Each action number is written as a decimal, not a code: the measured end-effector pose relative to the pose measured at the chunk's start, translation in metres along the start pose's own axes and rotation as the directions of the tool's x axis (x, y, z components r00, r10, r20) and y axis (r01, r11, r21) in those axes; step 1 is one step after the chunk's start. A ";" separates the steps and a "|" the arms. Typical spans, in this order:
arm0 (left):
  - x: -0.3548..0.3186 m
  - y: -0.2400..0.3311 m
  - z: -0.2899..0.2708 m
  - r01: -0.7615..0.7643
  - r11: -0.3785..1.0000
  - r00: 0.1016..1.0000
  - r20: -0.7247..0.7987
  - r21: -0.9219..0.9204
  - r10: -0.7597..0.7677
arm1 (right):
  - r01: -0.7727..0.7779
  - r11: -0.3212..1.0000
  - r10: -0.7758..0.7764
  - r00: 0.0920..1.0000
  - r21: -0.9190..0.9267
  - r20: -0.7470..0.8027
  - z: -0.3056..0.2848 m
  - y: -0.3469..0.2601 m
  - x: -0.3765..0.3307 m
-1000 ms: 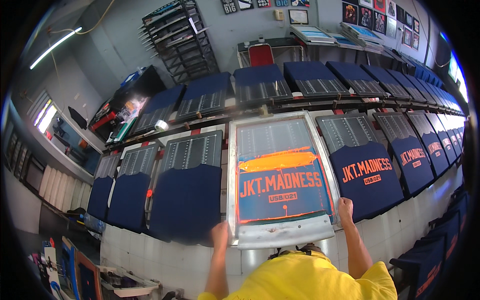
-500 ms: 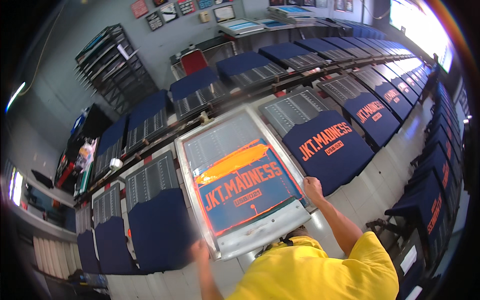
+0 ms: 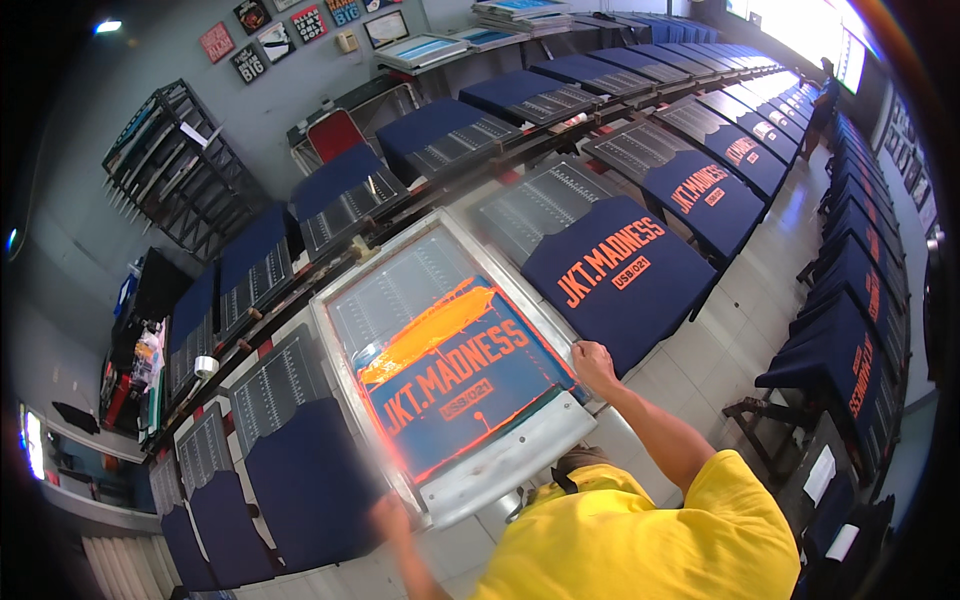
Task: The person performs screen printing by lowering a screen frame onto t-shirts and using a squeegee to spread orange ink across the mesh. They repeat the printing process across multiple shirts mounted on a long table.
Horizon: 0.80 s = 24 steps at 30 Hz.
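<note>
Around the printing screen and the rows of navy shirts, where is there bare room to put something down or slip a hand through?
Bare tiled floor runs along the aisle between the near shirt row and the racks at right. The navy shirt left of the screen frame is unprinted. The boards are packed edge to edge. The right hand grips the frame's right side; the blurred left hand is at its near-left corner.

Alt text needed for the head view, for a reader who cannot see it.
A person in a yellow shirt holds a metal-framed printing screen smeared with orange ink, right hand on its right edge and blurred left hand at its near left corner. Long rows of navy shirts on flat boards surround it, several printed in orange.
</note>
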<state>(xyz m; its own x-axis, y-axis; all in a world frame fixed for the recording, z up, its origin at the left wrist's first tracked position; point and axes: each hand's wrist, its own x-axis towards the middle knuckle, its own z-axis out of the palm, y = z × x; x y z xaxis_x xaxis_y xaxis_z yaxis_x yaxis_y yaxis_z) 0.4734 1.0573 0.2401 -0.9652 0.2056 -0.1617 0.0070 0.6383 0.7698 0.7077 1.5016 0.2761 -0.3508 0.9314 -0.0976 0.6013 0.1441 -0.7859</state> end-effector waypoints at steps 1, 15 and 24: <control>0.001 0.001 0.000 0.005 1.000 1.000 0.008 -0.001 -0.005 | 0.003 1.000 -0.003 1.000 0.008 -0.001 0.000 0.001 0.001; -0.007 0.033 -0.012 0.107 0.993 0.994 0.019 0.058 -0.108 | -0.081 0.993 0.071 0.990 0.085 0.118 -0.001 0.000 0.001; 0.001 0.033 -0.004 -0.004 0.999 0.998 0.057 0.051 0.001 | -0.010 0.994 0.005 0.999 0.113 0.041 -0.001 0.014 0.000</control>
<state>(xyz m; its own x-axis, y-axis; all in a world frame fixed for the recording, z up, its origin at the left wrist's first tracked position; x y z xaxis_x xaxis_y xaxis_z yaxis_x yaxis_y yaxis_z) 0.4714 1.0762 0.2680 -0.9487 0.2486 -0.1956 0.0244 0.6741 0.7383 0.7165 1.5040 0.2656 -0.3763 0.9178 -0.1266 0.5202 0.0962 -0.8486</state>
